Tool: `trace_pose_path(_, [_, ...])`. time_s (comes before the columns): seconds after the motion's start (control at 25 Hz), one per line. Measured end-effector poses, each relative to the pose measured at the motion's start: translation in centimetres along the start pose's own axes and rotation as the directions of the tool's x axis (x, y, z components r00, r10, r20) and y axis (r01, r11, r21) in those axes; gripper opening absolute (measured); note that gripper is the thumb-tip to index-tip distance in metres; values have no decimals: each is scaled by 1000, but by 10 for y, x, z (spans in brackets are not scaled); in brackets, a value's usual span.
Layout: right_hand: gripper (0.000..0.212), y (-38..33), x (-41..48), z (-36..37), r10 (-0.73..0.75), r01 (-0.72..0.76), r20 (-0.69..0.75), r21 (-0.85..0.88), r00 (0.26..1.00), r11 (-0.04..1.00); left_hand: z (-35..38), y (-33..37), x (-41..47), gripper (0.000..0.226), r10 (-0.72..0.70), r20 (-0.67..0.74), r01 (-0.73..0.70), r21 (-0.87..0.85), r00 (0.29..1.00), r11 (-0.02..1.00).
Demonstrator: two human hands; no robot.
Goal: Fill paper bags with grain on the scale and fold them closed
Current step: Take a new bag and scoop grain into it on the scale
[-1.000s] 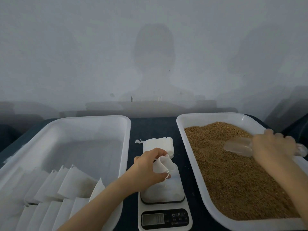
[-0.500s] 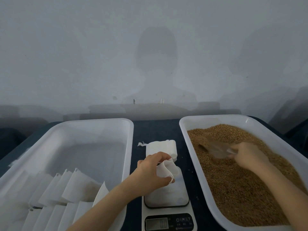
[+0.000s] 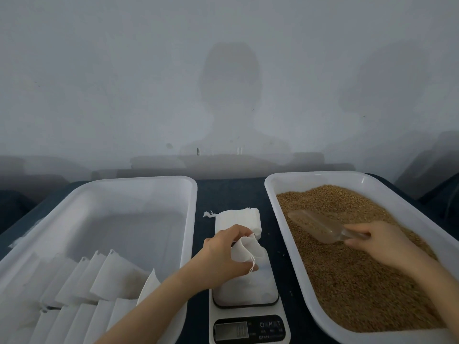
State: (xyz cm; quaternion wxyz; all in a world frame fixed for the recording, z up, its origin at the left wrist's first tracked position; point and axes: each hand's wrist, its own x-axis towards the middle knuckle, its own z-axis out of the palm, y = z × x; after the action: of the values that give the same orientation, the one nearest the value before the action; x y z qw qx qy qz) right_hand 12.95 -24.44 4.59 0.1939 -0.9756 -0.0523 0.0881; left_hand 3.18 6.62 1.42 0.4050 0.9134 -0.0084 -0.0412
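A white digital scale (image 3: 248, 316) stands between two tubs. On its platform my left hand (image 3: 223, 256) holds a small white paper bag (image 3: 248, 252) upright by its rim, mouth open, a thin string hanging from it. In the right tub (image 3: 270, 187) brown grain (image 3: 347, 269) lies deep. Over it my right hand (image 3: 377, 242) grips the handle of a clear plastic scoop (image 3: 320, 227), which carries grain in its bowl and points left toward the bag.
A stack of flat white bags (image 3: 238, 217) lies on the dark table (image 3: 228, 192) behind the scale. The left white tub (image 3: 149, 181) holds several folded white bags (image 3: 94, 284) at its near end. A grey wall rises behind the table.
My right hand drove the scoop into the grain, then lifted it out loaded, above the grain surface. My left hand kept holding the bag on the scale.
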Motion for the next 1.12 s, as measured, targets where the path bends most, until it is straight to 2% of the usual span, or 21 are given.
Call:
trace_pose_path(0.28, [40,-2,-16,-7,-28,25,-79,-33,996,999,0,0,0,56,-5,8,5,-6,1000,1000])
trace_pose_path(0.36, [40,-9,-23,-13,-106,106,-150,-10,983,994,1,-1,0,59,-10,2,10,1,1000,1000])
trace_pose_path(0.48, [41,-23,-36,-21,-234,259,-198,112,952,959,0,-3,0,62,-13,-1,13,18,1000,1000])
trace_pose_path(0.6, [43,-37,-48,-26,-322,341,-145,136,936,930,0,-1,0,62,-8,-4,8,27,1000,1000])
trace_pose_path(0.76, [43,-48,-52,-25,-376,377,-47,13,925,926,-1,1,-1,60,8,-16,-8,45,1000,999])
trace_pose_path(0.92, [41,-53,-52,-20,-380,378,-25,-56,925,924,-1,3,0,59,5,-14,-4,48,1000,999])
trace_pose_path(1.12, [38,-62,-54,-15,-412,410,-22,-55,911,910,3,3,2,56,53,-31,-46,213,998,976])
